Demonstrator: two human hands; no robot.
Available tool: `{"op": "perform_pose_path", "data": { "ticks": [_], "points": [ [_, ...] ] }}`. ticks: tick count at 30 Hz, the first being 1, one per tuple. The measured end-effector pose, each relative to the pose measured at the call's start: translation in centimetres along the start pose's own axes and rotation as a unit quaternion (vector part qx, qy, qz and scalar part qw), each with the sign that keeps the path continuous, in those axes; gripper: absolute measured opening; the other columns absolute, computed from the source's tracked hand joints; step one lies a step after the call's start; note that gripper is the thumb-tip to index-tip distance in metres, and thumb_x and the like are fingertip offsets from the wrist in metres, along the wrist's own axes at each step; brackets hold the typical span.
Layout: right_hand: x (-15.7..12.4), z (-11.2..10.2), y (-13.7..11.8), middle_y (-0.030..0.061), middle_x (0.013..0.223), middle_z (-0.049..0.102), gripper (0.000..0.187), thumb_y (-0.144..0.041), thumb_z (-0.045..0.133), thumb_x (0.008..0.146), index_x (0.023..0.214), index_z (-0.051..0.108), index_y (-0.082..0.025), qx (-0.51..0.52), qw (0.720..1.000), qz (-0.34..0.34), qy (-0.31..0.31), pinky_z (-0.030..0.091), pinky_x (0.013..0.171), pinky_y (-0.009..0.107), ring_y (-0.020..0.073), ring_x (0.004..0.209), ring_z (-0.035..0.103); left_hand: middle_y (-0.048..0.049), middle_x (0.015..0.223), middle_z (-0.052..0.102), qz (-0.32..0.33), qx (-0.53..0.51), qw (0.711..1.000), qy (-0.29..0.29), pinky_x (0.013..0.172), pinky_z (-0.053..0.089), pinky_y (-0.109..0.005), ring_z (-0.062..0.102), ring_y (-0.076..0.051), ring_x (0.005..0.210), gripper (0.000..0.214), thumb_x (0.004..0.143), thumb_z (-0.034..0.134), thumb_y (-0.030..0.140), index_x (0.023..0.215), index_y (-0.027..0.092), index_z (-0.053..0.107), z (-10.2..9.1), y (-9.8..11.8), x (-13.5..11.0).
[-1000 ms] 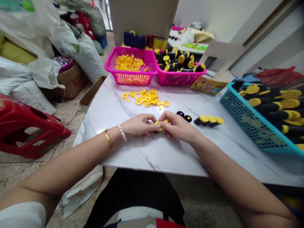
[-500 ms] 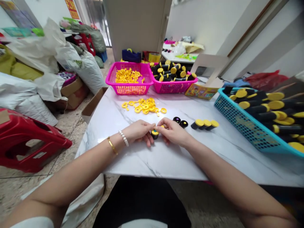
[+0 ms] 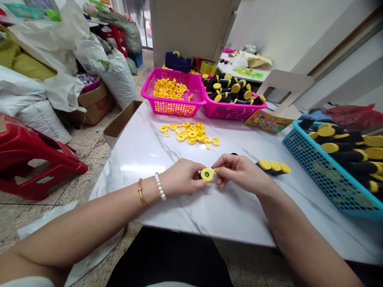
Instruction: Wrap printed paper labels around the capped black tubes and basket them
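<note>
With the black tube [image 3: 200,174] gripped over the marbled tabletop [image 3: 239,217] between thumb and fingers of the left hand [image 3: 188,175], and the tab of its yellow ring [image 3: 207,179] pinched by the right hand [image 3: 237,172], the ring could be dislodged should the tab be pulled unevenly.

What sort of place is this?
Probably a small workshop handling plastic parts in bulk. A pink basket holds loose yellow rings, a teal basket is piled with yellow-capped black tubes, and bulging white sacks stand nearby.
</note>
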State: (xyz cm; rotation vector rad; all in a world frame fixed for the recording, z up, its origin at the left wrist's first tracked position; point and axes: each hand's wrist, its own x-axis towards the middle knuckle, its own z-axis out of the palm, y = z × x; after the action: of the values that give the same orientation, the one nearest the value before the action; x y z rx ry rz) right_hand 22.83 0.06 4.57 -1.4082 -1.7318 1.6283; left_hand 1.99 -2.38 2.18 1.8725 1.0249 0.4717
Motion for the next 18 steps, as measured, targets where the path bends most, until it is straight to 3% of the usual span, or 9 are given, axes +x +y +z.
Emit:
{"op": "perform_pose_path", "data": {
  "ticks": [2,6,9,13,15,18],
  "points": [
    [0.0,-0.3,0.0,0.0032,0.060,0.068,0.022,-0.035,0.071,0.073,0.080,0.064,-0.015,0.007,1.000,-0.008,0.002,0.055,0.053,0.026,0.0142,0.051,0.064,0.0017,0.059,0.058,0.020,0.073,0.997,0.033,0.052,0.030,-0.022,0.048,-0.010,0.053,0.022,0.082,0.060,0.036,0.081,0.015,0.066,0.3,0.1,0.1],
    [0.5,-0.8,0.6,0.0035,0.063,0.068,0.027,-0.039,0.071,0.075,0.083,0.065,-0.015,0.054,0.997,-0.008,-0.063,0.053,0.053,0.027,0.0147,0.054,0.064,0.0022,0.058,0.056,0.044,0.097,0.994,0.011,0.051,0.027,-0.023,0.044,-0.010,0.052,0.021,0.084,0.056,0.034,0.081,0.016,0.066,0.4,0.0,0.4],
    [0.9,-0.4,0.9,-0.0015,0.057,0.061,0.028,-0.041,0.071,0.075,0.082,0.062,-0.016,0.066,0.993,-0.007,-0.099,0.041,0.041,0.020,0.0083,0.043,0.051,0.0009,0.060,0.059,0.040,0.118,0.992,0.004,0.052,0.027,-0.024,0.045,-0.011,0.052,0.023,0.085,0.055,0.035,0.085,0.017,0.067,0.4,-0.1,0.4],
    [0.8,0.8,0.2,-0.0097,0.049,0.047,0.025,-0.037,0.069,0.077,0.088,0.056,-0.019,-0.052,0.996,-0.007,-0.076,0.023,0.036,0.016,0.0044,0.038,0.034,-0.0023,0.063,0.063,0.020,0.149,0.989,0.016,0.052,0.027,-0.025,0.049,-0.013,0.053,0.027,0.083,0.056,0.041,0.084,0.017,0.068,0.7,-0.4,0.5],
    [0.6,1.1,0.0,-0.0112,0.048,0.043,0.024,-0.036,0.068,0.079,0.090,0.053,-0.020,-0.107,0.992,-0.013,-0.072,0.021,0.037,0.016,0.0049,0.039,0.033,-0.0022,0.063,0.063,0.018,0.155,0.987,0.027,0.052,0.028,-0.025,0.051,-0.014,0.055,0.022,0.081,0.057,0.037,0.082,0.018,0.068,0.8,-0.5,0.6],
    [0.5,1.0,0.4,-0.0112,0.049,0.043,0.026,-0.041,0.065,0.080,0.089,0.051,-0.021,-0.100,0.991,-0.023,-0.082,0.022,0.038,0.017,0.0055,0.040,0.033,-0.0013,0.068,0.065,0.014,0.157,0.986,0.049,0.053,0.030,-0.024,0.054,-0.015,0.059,0.017,0.076,0.060,0.030,0.086,0.019,0.066,0.9,-0.5,0.7]
  ]
}}
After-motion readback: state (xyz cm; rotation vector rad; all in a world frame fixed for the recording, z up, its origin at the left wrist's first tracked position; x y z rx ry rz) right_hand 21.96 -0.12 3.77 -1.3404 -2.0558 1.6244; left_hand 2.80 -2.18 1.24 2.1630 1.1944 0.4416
